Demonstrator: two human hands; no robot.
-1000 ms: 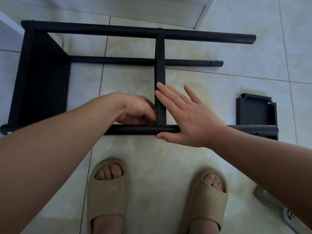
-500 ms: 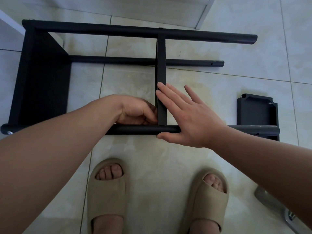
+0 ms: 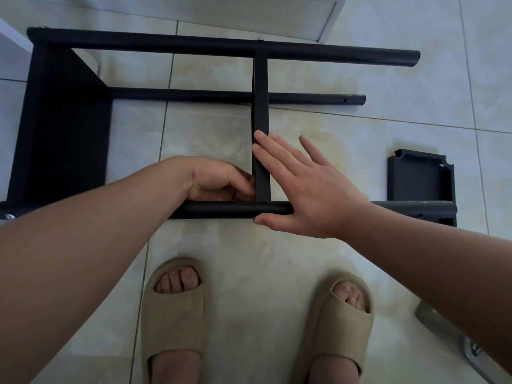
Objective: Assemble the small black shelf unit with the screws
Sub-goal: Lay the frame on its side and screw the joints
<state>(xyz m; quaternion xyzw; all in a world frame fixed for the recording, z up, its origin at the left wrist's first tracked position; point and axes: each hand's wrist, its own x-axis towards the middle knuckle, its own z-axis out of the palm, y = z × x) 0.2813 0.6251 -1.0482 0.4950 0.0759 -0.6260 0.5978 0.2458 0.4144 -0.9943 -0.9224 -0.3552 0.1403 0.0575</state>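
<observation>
The black shelf unit lies on its side on the tiled floor, with a far pole [image 3: 194, 47], a lower back pole [image 3: 221, 95], a near pole [image 3: 227, 209] and an end panel [image 3: 63, 134] at the left. A middle shelf panel [image 3: 261, 106] runs between the far and near poles. My left hand [image 3: 219, 181] is curled against the panel's left face, just above the near pole; whatever is inside it is hidden. My right hand [image 3: 307, 189] lies flat and open against the panel's right side, thumb on the near pole. A screw head [image 3: 9, 216] shows at the near pole's left end.
A loose black shelf panel [image 3: 421, 176] lies on the floor at the right, behind the near pole's end. My two feet in beige sandals [image 3: 174, 309] stand just in front of the unit. A grey metal part [image 3: 443, 328] sits at the bottom right. White furniture [image 3: 304, 15] borders the top.
</observation>
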